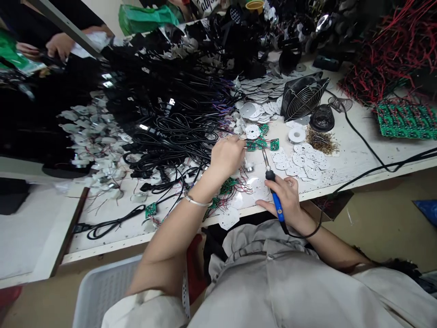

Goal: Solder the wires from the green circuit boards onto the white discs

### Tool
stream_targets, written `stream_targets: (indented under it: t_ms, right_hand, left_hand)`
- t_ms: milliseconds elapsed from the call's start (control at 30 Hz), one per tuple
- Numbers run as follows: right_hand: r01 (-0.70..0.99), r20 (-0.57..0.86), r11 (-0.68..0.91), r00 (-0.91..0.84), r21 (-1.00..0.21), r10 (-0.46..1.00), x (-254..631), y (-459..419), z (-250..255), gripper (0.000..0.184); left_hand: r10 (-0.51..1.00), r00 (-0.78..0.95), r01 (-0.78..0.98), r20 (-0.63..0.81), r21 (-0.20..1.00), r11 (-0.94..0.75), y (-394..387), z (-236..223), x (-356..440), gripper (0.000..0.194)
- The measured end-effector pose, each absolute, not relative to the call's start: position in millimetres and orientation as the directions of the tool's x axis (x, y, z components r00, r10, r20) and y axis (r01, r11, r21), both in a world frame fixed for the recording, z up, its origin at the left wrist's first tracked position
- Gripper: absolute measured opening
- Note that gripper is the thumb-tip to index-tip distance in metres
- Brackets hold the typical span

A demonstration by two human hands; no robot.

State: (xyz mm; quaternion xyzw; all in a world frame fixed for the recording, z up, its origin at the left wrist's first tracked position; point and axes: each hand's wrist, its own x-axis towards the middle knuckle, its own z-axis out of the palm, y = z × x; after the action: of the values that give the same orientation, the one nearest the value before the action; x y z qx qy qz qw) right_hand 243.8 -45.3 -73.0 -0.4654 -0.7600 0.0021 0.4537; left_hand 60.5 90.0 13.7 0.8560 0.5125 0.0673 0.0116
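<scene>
Circuit boards [261, 144] — in left fingers [239, 144]

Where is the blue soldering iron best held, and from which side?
Grip the soldering iron by its blue handle, just behind the black collar, coming from the near right, as the right hand does: the bare metal shaft points forward, and the cord trails back past the wrist.

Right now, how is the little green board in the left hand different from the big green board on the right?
The little green board is far smaller than the big green board. The little green board is pinched by the left hand, while the big green board lies untouched on the right of the bench. Both are green circuit boards.
</scene>
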Motion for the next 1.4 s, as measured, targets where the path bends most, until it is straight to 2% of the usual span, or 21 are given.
stream_targets:
  t_ms: [67, 167, 267, 467, 600, 767, 833, 1033, 1100, 1167, 1267, 1333, 1400]
  right_hand:
    - [0.614, 0.679, 0.580, -0.095, -0.536, 0.728, 249, -47, -77, 0.051]
    - [0.405, 0.595, 0.512, 0.107, -0.757, 0.796, 254, -49, -82, 0.040]
    - [0.240, 0.517, 0.462, 0.290, -0.854, 0.806, 253, -50, -84, 0.034]
    - [0.222, 0.542, 0.495, 0.381, -0.840, 0.749, 249, -48, -86, 0.030]
    - [0.253, 0.550, 0.489, 0.413, -0.835, 0.725, 248, -48, -88, 0.028]
    - [0.304, 0.553, 0.462, 0.418, -0.833, 0.721, 248, -48, -89, 0.029]
    - [0.298, 0.543, 0.454, 0.438, -0.840, 0.717, 248, -49, -91, 0.028]
    - [0.242, 0.523, 0.467, 0.473, -0.851, 0.709, 248, -50, -97, 0.029]
    - [0.249, 0.524, 0.463, 0.472, -0.851, 0.709, 248, -50, -96, 0.029]
    - [0.242, 0.521, 0.464, 0.472, -0.852, 0.711, 248, -50, -96, 0.028]
    - [0.184, 0.504, 0.481, 0.489, -0.857, 0.711, 248, -49, -96, 0.029]
    - [0.143, 0.494, 0.493, 0.492, -0.858, 0.717, 248, -49, -95, 0.030]
    - [0.134, 0.496, 0.499, 0.484, -0.856, 0.721, 248, -48, -93, 0.030]
  left_hand:
    - [0.874, 0.481, 0.876, 0.068, 0.016, -0.483, 102, 7, 74, 0.024]
    - [0.840, 0.539, 0.843, 0.068, -0.050, -0.536, 114, -5, 86, 0.021]
    - [0.822, 0.564, 0.826, 0.083, -0.035, -0.563, 118, -7, 86, 0.021]
    - [0.771, 0.605, 0.734, 0.200, 0.234, -0.637, 103, 15, 62, 0.025]
    - [0.798, 0.576, 0.782, 0.175, 0.166, -0.601, 101, 13, 68, 0.027]
    - [0.794, 0.607, 0.790, 0.043, 0.077, -0.608, 102, -2, 117, 0.023]
    - [0.817, 0.575, 0.816, 0.027, 0.056, -0.576, 100, -4, 136, 0.022]
    - [0.870, 0.469, 0.881, -0.152, 0.015, -0.473, 106, -2, 156, 0.026]
    - [0.853, 0.500, 0.865, -0.150, 0.050, -0.498, 105, 1, 150, 0.024]
    - [0.821, 0.562, 0.823, -0.102, 0.171, -0.542, 100, 7, 137, 0.020]
    - [0.748, 0.661, 0.685, 0.058, 0.359, -0.634, 78, 17, 112, 0.018]
    - [0.699, 0.707, 0.629, 0.107, 0.355, -0.691, 55, 23, 94, 0.027]
    - [0.636, 0.766, 0.592, 0.092, 0.284, -0.754, 27, 24, 79, 0.035]
